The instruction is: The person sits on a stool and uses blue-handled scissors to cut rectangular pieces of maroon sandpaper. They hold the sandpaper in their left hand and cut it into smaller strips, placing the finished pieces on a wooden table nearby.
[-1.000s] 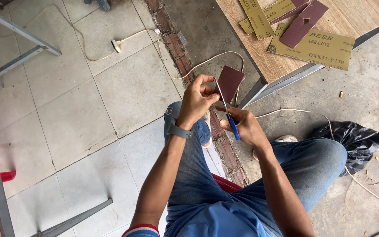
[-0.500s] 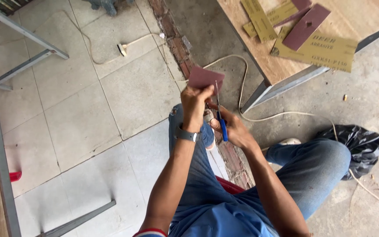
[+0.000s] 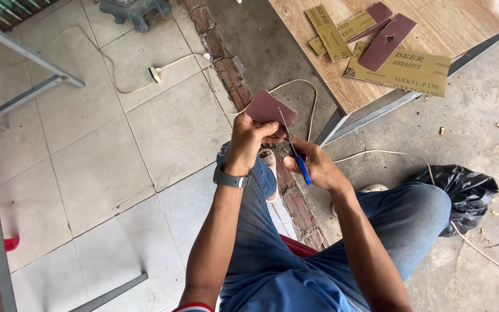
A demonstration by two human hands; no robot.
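Observation:
My left hand (image 3: 248,138) pinches a dark red sheet of sandpaper (image 3: 268,108) by its lower edge and holds it up over my knees. A grey watch sits on that wrist. My right hand (image 3: 313,164) grips blue-handled scissors (image 3: 294,151), whose thin blades point up against the sheet's right edge. The two hands almost touch. I sit with both legs in blue jeans.
A wooden board (image 3: 376,63) at the top right carries several sandpaper pieces (image 3: 387,41), some yellow-backed. A black plastic bag (image 3: 463,190) lies by my right knee. A white cord (image 3: 174,63) runs over the tiles, and a brick strip (image 3: 220,63) crosses the floor. Metal frame bars (image 3: 24,86) stand at left.
The sandpaper sheet has been turned and lifted in my left hand, and the scissors have stayed against its edge. The view has shifted slightly.

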